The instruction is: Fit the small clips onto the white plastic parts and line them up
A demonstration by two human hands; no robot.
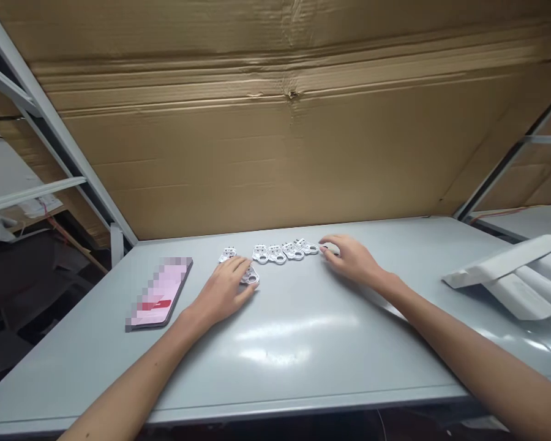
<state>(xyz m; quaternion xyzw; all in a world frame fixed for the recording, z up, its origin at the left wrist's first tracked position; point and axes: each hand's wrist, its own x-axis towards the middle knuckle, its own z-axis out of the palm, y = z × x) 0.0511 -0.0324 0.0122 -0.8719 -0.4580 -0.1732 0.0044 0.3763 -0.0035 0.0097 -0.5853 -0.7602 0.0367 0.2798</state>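
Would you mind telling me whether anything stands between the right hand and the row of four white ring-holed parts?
Nothing visible does: the right hand is immediately beside the rightmost white ring-holed part; whether they touch is unclear.

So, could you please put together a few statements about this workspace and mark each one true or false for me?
1. Four pale parts lie in a row between the left hand and the right hand. True.
2. The left hand is resting on the phone. False: it is over another pale part, partly covering it, and the phone lies apart to its left.
3. Cardboard stands behind the table. True.
4. The white bars lie nearer the left hand than the right. False: they are off to the right, nearer the right hand.
5. The right hand is at the right end of the row. True.
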